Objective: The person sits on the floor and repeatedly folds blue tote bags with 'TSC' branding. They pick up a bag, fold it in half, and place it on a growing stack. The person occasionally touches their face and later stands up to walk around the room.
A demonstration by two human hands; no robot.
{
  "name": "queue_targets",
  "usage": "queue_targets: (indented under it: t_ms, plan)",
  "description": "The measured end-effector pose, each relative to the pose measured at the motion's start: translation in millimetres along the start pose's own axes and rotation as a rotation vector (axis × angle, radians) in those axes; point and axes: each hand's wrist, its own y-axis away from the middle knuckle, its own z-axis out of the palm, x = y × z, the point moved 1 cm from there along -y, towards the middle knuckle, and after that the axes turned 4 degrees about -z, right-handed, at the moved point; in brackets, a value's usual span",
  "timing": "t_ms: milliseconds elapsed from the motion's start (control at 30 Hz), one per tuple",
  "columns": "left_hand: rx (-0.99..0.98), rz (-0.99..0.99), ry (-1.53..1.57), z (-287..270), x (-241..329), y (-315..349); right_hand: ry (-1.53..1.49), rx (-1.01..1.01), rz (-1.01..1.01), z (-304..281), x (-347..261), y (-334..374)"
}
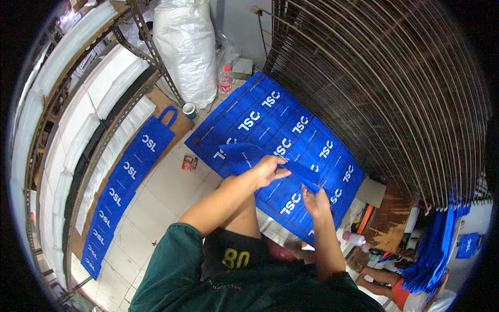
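My left hand (271,171) and my right hand (315,202) are both closed on a piece of blue fabric (244,157). It looks like a flat bag; a handle cannot be made out. The left hand pinches its middle part, and the right hand grips the edge nearest me. The piece stretches up and left from my hands. Below it, a sheet of blue printed fabric bags (300,125) lies in rows on a wire rack level, with white lettering on each bag. The fabric partly hides the bags beneath it.
Many raised wire rack levels (374,67) arch over the right side. At left, overlapping blue bags (122,200) lie beside shelves with white stacks (99,99). A white sack (184,52), a bottle (225,80) and a cup (189,110) stand behind. Another person (382,281) sits at lower right.
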Motion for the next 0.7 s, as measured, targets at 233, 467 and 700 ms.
queue_targets:
  t_ms: [233,467,700]
  plan:
    - [-0.008,0.251,-0.149,-31,125,-71,-0.067,0.018,-0.081,100,-36,-120]
    - [0.129,0.495,-0.385,-92,178,-146,-0.103,-0.008,-0.197,104,-45,-221]
    - [0.533,0.596,-0.014,-167,161,-330,0.045,0.265,-0.111,5,-34,-389]
